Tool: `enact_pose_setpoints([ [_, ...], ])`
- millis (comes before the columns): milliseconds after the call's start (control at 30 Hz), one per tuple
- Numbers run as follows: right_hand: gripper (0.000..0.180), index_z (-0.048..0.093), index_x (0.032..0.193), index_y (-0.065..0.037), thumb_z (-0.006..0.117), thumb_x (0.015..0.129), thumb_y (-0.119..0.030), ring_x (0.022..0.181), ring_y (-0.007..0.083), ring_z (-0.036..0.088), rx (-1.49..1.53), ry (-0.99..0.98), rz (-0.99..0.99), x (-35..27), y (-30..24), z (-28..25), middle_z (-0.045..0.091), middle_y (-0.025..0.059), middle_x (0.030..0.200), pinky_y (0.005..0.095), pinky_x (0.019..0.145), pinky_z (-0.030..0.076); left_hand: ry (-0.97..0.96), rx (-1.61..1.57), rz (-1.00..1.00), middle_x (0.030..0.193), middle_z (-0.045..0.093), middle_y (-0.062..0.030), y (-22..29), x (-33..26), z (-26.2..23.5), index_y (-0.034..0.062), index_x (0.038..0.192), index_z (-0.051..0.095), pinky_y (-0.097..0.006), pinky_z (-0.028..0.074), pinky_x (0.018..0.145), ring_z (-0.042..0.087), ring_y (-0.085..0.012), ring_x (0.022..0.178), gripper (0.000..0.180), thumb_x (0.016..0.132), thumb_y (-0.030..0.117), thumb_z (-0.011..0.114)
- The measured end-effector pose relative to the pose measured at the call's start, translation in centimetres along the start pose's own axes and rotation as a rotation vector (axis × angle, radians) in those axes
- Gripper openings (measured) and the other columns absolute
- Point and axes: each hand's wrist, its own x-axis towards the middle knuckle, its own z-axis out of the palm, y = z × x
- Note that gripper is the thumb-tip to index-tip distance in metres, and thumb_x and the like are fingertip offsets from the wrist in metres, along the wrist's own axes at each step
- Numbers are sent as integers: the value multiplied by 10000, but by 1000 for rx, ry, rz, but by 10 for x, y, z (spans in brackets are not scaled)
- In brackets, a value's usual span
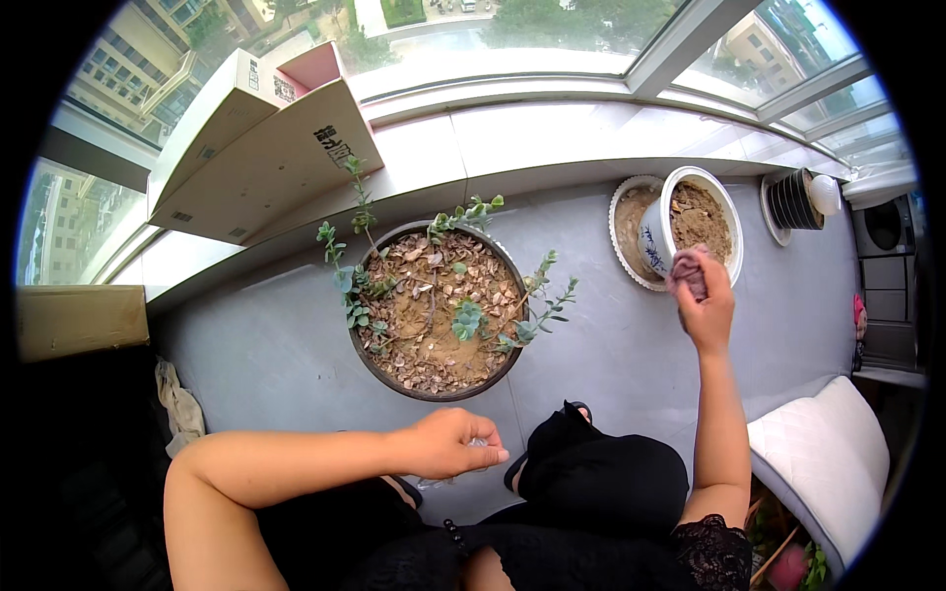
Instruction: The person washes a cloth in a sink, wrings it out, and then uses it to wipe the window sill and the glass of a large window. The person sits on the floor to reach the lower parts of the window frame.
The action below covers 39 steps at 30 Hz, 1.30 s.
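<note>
My right hand point(702, 295) is closed on a small pinkish cloth point(690, 273) pressed against the near rim of a white pot with blue pattern point(655, 241), filled with brown soil. That pot stands on a round saucer point(621, 212). My left hand point(451, 443) rests curled near my knee, fingers closed around something small and clear that I cannot make out. In front of me a wide dark pot point(434, 310) holds dry shell-like mulch and small green-leaved stems.
Cardboard boxes point(261, 148) lean on the window ledge at the back left. A stack of dark dishes point(793, 202) sits at the right by the wall. A white cushion point(828, 453) lies at the lower right. A crumpled rag point(180, 404) lies on the grey floor at left.
</note>
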Motion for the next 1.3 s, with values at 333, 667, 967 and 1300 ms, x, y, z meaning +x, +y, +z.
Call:
enact_pose_setpoints([
  [333, 428, 567, 1224, 47, 697, 844, -101, 894, 121, 635, 640, 238, 315, 108, -12, -34, 657, 87, 1055, 252, 793, 519, 364, -261, 402, 782, 582, 42, 92, -19, -64, 26, 922, 645, -204, 410, 623, 478, -21, 712, 209, 920, 235, 651],
  [667, 317, 549, 1113, -44, 621, 893, -261, 948, 242, 634, 1933, -371, 740, 141, -85, 130, 622, 114, 1042, 402, 863, 539, 518, -445, 464, 859, 650, -14, 101, -28, -87, 15, 937, 635, -209, 461, 643, 563, -44, 712, 141, 912, 153, 650],
  [967, 458, 489, 1254, -72, 602, 916, -360, 1056, 171, 589, 2110, -378, 527, 94, -120, 3, 591, 74, 1143, 340, 956, 482, 431, -398, 534, 1033, 629, -93, 137, 9, -102, -32, 1181, 539, -284, 499, 808, 618, -138, 872, 369, 908, 198, 632],
  [1300, 388, 484, 1260, -91, 548, 957, -326, 1042, 160, 601, 2234, -98, 485, 96, -146, -101, 591, 69, 1148, 311, 924, 510, 167, -396, 734, 1283, 534, -191, 251, 62, -51, -60, 1353, 383, -402, 450, 1001, 567, -268, 1150, 721, 958, 540, 442],
])
